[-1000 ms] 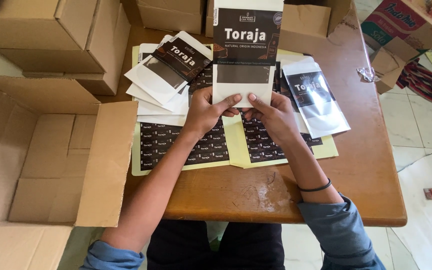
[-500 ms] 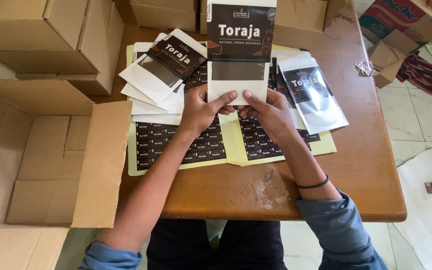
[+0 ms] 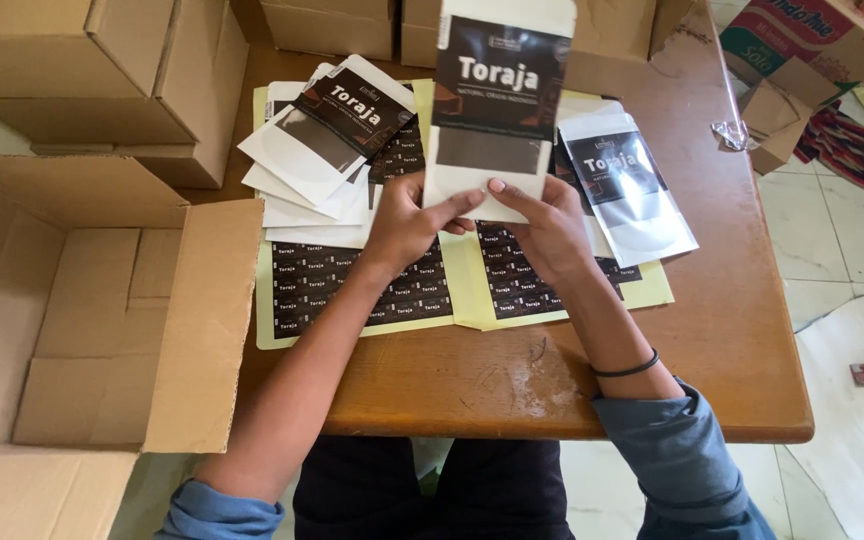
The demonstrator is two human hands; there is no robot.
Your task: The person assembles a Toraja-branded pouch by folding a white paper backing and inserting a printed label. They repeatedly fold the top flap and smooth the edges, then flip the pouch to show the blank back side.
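I hold a white pouch with a black label (image 3: 497,105) upright over the wooden table (image 3: 672,370). My left hand (image 3: 407,225) and my right hand (image 3: 542,225) both pinch its bottom edge, thumbs on the front. Under my hands lie yellow sheets of small black stickers (image 3: 362,285). A fanned stack of the same white pouches (image 3: 322,150) rests to the left of the held one. A single glossy pouch (image 3: 627,190) lies flat to the right.
A large open cardboard box (image 3: 92,320) stands at the table's left side. Closed cardboard boxes (image 3: 82,70) line the back. More cartons and a crumpled plastic scrap (image 3: 732,135) sit at the right, above a tiled floor.
The held pouch has stayed upright in both hands; my thumbs have shifted slightly along its bottom edge. The view has barely moved.
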